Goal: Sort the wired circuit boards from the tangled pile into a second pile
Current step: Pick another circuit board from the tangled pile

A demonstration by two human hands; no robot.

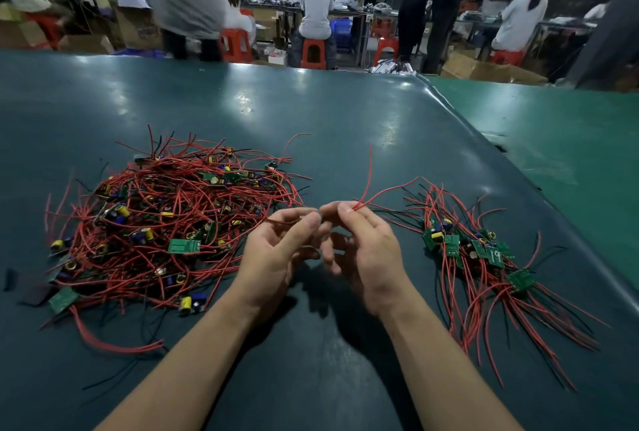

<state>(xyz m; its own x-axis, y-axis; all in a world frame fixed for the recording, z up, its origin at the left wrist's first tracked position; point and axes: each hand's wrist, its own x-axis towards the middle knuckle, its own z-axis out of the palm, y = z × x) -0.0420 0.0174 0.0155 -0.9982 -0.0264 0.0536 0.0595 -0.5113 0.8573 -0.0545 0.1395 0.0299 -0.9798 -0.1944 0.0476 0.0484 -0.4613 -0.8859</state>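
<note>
Whatever the left hand [276, 254] and right hand [366, 251] pinched between their fingertips stayed hidden behind the fingers; any board there could not be made out. Boards deep in the tangled pile [166, 223] lay buried under red wires. The forearms ran off the bottom edge. The workers [314, 5] behind were blurred.
</note>
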